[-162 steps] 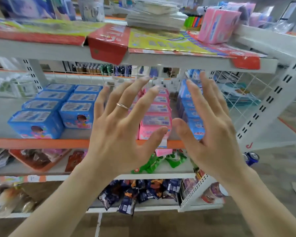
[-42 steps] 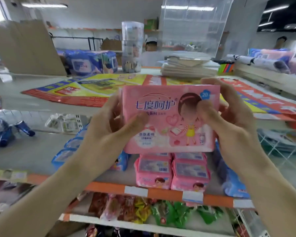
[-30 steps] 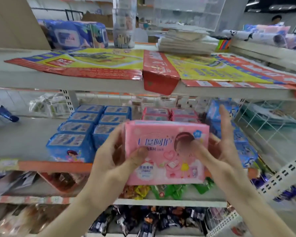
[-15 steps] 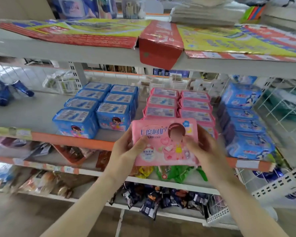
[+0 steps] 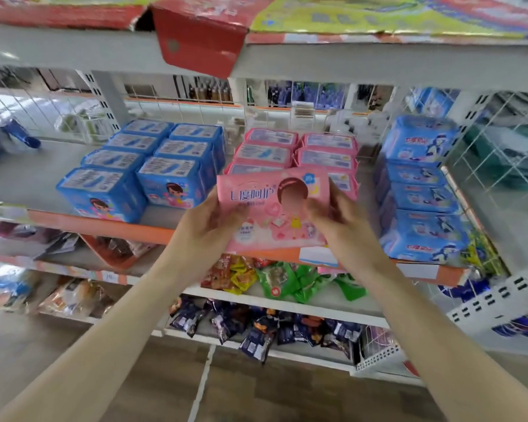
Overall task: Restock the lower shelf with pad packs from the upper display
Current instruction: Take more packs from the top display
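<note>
Two hands grip one pink pad pack (image 5: 272,208): left hand (image 5: 206,228) is curled round its left edge, right hand (image 5: 337,222) round its right edge. Pack is held tilted at the orange-edged shelf (image 5: 104,222) front, near the pink stacked packs (image 5: 296,150), between blue packs (image 5: 153,169).

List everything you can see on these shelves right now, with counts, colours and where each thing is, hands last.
held pad pack: one, pink, in front of the pink rows at the shelf's front edge
pink pad packs: two rows, count unclear, shelf centre
blue pad packs: about seven visible, shelf left
stacked blue packs: about four, shelf right
snack packets: many, green, red, yellow, shelf below
dark packets: many, lowest shelf
left hand: grips pack's left side
right hand: grips pack's right side
</note>
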A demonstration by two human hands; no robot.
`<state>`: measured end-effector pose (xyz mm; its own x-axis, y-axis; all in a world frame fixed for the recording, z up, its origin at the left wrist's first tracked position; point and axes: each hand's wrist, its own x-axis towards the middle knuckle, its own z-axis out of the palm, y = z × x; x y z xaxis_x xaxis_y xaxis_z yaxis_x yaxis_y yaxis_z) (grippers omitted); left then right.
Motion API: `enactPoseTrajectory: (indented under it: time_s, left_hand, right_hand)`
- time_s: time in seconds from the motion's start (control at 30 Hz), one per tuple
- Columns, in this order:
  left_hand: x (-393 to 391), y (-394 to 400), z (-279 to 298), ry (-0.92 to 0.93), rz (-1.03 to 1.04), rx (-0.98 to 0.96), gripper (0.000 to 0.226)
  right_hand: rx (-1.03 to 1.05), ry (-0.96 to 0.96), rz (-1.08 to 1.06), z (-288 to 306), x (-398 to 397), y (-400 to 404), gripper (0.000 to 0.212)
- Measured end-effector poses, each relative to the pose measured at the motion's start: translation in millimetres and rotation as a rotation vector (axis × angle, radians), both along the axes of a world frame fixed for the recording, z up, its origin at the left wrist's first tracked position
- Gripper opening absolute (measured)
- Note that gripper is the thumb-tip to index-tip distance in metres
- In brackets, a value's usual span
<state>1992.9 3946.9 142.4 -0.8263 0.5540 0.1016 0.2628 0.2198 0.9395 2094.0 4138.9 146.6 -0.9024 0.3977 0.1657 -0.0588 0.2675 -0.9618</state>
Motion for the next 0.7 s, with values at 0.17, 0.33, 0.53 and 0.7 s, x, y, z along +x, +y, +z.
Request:
enactPoseTrajectory:
  time_s: [0.17,0.33,0.53,0.7]
  left_hand:
    - [-8,11,3,0.036,-0.026,-0.024,0.016]
    - [-27,19,5,0.056,-0.035,-0.052,0.019]
    - [-54,21,4,0.038,-0.072,-0.061,0.028]
    - [-78,20,-2,0.038,-0.080,-0.114,0.029]
  right_hand:
    - [0.054,-0.036,-0.014,-6,-10,13,0.013]
    - [0.110,-0.086,-0.051,-8,-24,20,0.021]
    - [0.128,-0.100,-0.082,-6,-40,19,0.011]
    - [0.120,-0.112,-0.103,-12,-57,13,0.012]
